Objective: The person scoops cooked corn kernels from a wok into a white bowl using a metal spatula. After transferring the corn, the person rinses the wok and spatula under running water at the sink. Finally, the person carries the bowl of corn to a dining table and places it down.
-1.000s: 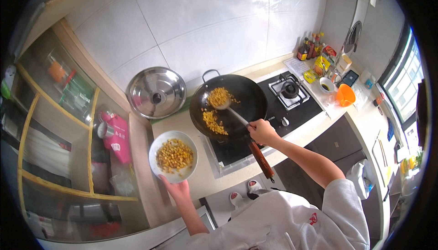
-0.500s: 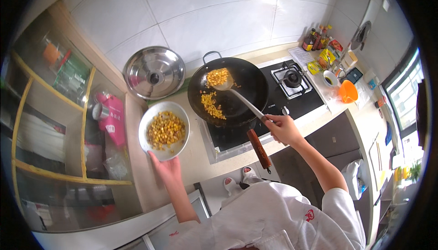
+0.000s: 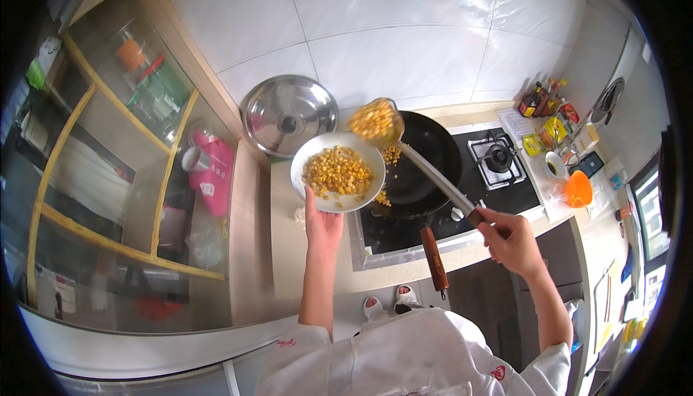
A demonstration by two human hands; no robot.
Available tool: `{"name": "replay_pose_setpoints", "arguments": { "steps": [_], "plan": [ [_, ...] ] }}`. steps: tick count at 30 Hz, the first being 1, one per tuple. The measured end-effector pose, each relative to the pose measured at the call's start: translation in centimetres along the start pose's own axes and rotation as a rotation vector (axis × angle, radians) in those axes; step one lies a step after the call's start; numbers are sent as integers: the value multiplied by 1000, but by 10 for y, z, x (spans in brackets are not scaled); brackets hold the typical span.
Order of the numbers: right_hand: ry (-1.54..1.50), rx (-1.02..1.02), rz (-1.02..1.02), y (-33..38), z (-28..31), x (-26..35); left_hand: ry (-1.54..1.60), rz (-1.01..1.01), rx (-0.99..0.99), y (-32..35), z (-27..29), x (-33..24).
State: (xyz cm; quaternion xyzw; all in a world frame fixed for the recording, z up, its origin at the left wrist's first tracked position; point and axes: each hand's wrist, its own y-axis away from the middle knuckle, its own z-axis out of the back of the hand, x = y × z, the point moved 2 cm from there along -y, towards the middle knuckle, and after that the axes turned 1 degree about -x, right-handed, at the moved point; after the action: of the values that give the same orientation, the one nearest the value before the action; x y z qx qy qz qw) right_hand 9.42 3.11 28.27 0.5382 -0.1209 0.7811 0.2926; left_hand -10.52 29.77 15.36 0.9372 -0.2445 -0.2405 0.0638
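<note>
My left hand [image 3: 323,224] grips a white bowl [image 3: 297,188] by its near side, thumb at the rim. Yellow, browned corn kernels [image 3: 338,171] partly fill it. Closed around the handle of a long metal spatula [image 3: 437,176] is my right hand [image 3: 514,243]. The spatula's head carries a heap of corn [image 3: 375,120], slightly blurred, above the bowl's far right rim. Behind and right of the bowl, a black wok [image 3: 429,154] sits on the stove, with some corn at its left side, partly hidden by the bowl and spatula.
The wok's wooden handle [image 3: 434,260] sticks out past the counter edge. A steel lid [image 3: 289,118] leans against the wall. Right of the wok is a second burner [image 3: 498,156]; beyond stand sauce bottles [image 3: 538,100] and an orange container [image 3: 578,189]. A glass-front cabinet [image 3: 155,251] flanks the left.
The spatula has lifted a load of corn out of the wok and moved left to the bowl. My left hand has brought the bowl toward the wok, overlapping its left edge.
</note>
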Motion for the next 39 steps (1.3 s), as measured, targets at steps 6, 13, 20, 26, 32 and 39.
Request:
{"name": "replay_pose_setpoints", "arguments": {
  "steps": [6,13,20,26,32,39],
  "plan": [
    [607,-182,550,13,-13,16,25,31,27,-4,-8,13],
    [849,-361,815,11,-13,17,-9,-4,68,-7,0,12],
    [367,-199,394,14,-8,25,-39,-66,112,-2,6,0],
    [-32,43,-90,-14,35,2,62,-59,154,-4,29,-2],
    [611,75,-152,-72,77,12,8,-157,109,14,55,-19],
    [838,240,-191,-134,86,4,35,-207,-89,37,98,-35]
  ]
}}
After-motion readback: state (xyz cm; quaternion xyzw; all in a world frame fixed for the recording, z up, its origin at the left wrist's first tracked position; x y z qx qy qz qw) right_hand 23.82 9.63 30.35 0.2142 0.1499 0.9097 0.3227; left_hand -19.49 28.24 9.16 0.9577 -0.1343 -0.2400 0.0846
